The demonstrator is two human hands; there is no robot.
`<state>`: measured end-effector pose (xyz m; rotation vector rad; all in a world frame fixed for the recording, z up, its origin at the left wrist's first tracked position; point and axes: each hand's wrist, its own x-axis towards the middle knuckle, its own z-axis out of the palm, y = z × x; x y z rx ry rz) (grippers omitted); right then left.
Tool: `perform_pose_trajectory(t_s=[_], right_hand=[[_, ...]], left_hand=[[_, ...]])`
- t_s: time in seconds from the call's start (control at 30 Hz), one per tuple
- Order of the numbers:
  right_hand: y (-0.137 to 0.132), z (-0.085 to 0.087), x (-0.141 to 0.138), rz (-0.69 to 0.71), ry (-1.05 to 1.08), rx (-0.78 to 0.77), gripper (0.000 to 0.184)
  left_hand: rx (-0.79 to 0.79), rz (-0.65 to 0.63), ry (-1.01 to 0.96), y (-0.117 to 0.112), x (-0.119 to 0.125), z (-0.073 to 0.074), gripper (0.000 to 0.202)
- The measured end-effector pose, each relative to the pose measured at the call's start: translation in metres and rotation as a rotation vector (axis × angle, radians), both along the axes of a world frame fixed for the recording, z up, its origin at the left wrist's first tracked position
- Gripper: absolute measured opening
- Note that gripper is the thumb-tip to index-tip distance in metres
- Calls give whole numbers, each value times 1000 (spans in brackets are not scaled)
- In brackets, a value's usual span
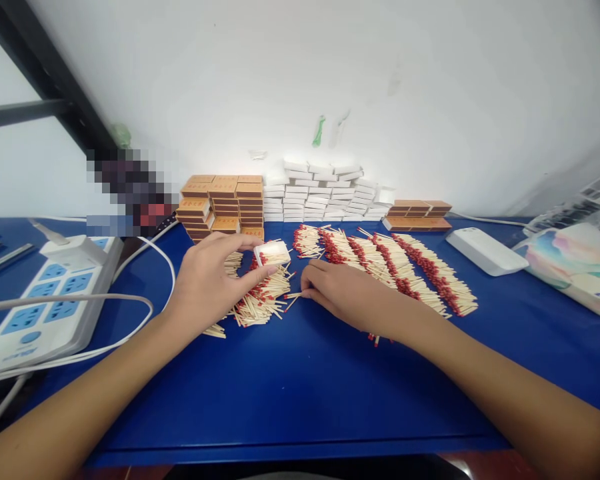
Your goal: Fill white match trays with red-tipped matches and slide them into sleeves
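My left hand [213,277] holds a small white matchbox tray [273,253] between thumb and fingers, above a loose pile of red-tipped matches [260,300] on the blue table [300,387]. My right hand [343,293] lies palm down on the table, its fingertips closed on matches at the right edge of that pile. Long rows of matches [405,270] lie behind and to the right of this hand.
Stacks of brown matchbox sleeves [223,203] and white trays [320,193] stand against the wall, with a lower brown stack [417,215] to the right. A white power strip [45,300] with cables lies left. A white device [485,250] and a colourful packet [573,263] lie right.
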<state>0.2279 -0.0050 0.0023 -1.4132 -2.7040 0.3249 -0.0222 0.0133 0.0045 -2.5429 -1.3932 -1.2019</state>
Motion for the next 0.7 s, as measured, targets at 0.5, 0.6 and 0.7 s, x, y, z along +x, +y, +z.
perform_pose_trajectory(t_s=[0.5, 0.6, 0.7], right_hand=[[6, 16, 12, -66, 109, 225, 12], [4, 15, 12, -61, 129, 253, 11], [4, 14, 15, -28, 130, 274, 11]], left_hand=[[28, -77, 61, -3, 5, 0, 38], [41, -110, 68, -4, 6, -1, 38], [25, -101, 69, -3, 5, -2, 39]])
